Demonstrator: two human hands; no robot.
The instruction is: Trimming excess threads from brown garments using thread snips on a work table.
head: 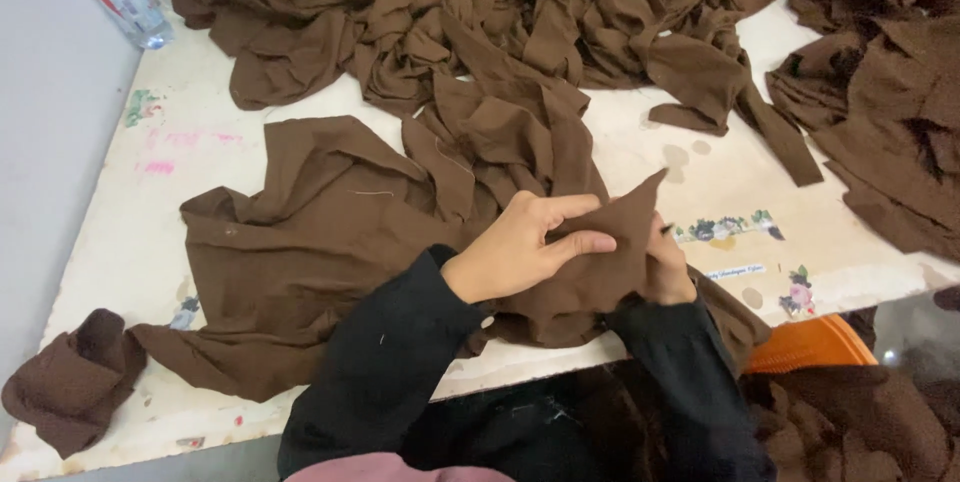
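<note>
Head cam: we see left hand (515, 250) pinching brown cloth (600, 262), thumb + fingers closed on its upper edge, near table (700, 172) front edge. Right hand (668, 267) grips same cloth from behind, mostly hidden. Cloth pile (480, 12) across table back; orange basket (815, 342) below, right.

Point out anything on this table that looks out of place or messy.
One balled-up brown piece sags over the table's near left corner, apart from the big heap. The tabletop itself is stained, with pink smears at the left.
</note>
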